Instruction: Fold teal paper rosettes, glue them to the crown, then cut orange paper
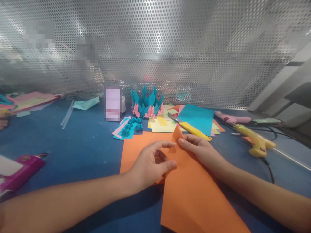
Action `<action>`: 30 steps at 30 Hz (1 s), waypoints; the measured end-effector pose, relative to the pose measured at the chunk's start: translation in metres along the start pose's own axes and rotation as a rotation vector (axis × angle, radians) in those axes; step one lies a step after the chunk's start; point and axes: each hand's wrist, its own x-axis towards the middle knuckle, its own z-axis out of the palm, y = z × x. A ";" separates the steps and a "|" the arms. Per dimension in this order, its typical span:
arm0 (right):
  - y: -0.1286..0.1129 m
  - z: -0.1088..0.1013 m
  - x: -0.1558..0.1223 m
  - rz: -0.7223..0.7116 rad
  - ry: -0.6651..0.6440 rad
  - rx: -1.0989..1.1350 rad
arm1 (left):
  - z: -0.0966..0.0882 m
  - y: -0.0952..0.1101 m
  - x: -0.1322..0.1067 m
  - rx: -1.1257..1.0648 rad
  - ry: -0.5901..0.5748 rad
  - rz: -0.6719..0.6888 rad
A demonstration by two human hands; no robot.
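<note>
A sheet of orange paper, folded to a narrow point at its top, slants up from the lower edge of the view. My right hand pinches it near that tip, thumb on the near face and fingers behind. At the paper's left edge is my left hand, its thumb and index finger apart and their tips over the paper; I cannot tell how firmly they touch. Beneath the left hand, another orange sheet lies flat on the blue table.
Behind stand a blue-and-pink paper crown and a blurred phone-like screen. Small blue folded pieces, a yellow cutter knife, coloured sheets and a yellow glue gun lie around. A magenta device is at left.
</note>
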 end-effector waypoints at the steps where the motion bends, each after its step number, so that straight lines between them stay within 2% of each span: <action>1: 0.000 0.000 0.000 -0.005 0.000 0.001 | 0.000 -0.001 0.000 -0.002 -0.005 0.000; 8: 0.000 0.001 -0.002 -0.009 -0.008 0.011 | 0.000 -0.006 0.000 -0.042 -0.032 0.011; 12: 0.000 0.001 -0.002 -0.013 -0.019 -0.006 | 0.000 -0.005 -0.001 0.035 -0.023 0.034; 16: 0.000 -0.001 0.002 -0.078 0.008 -0.043 | -0.001 -0.006 0.000 0.220 0.016 0.199; 19: 0.000 -0.002 0.005 -0.138 0.030 -0.064 | -0.001 -0.008 0.000 0.290 -0.014 0.282; 23: 0.001 -0.003 0.006 -0.134 0.025 -0.009 | -0.001 -0.010 0.000 0.331 -0.061 0.291; 30: 0.001 -0.005 0.005 -0.092 0.013 0.001 | -0.002 -0.012 0.000 0.388 -0.077 0.307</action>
